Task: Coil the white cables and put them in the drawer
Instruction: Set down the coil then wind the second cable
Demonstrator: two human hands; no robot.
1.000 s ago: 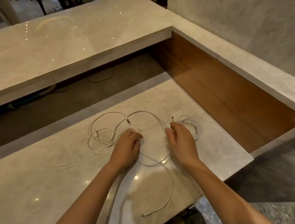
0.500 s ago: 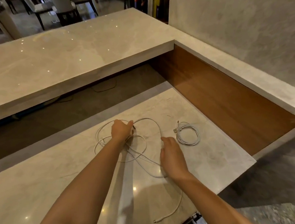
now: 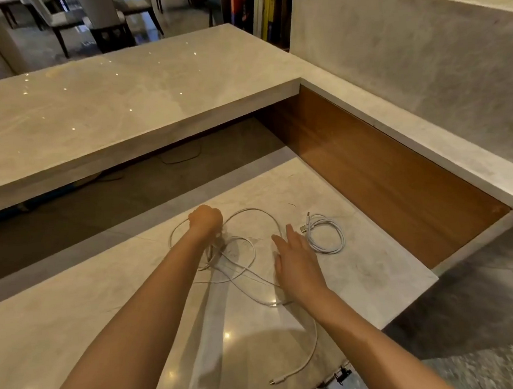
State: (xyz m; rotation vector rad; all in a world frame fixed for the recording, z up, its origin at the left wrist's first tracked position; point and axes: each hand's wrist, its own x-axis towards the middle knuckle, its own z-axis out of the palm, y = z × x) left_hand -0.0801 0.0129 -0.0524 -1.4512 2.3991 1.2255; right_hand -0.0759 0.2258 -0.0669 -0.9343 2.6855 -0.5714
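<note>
A long white cable (image 3: 252,213) lies in loose loops on the pale marble desk (image 3: 74,319); one plug end (image 3: 276,380) trails near the front edge. My left hand (image 3: 206,222) is a fist that grips this cable near its far loops and lifts a strand. With fingers straight, my right hand (image 3: 295,260) hovers just above the desk, between the loose loops and a second white cable (image 3: 327,234). That second cable is coiled small and lies to the right, apart from both hands. No drawer is visible.
A higher marble counter (image 3: 102,114) runs across the back, with a dark gap below it. A wooden panel (image 3: 387,176) and a marble ledge (image 3: 431,154) close off the right side. The desk ends at a corner on the right. A black clip (image 3: 342,374) hangs at the front edge.
My left hand went from the near loops out to the far ones and closed on the cable. My right hand left the small coil, pulled back left, then opened flat.
</note>
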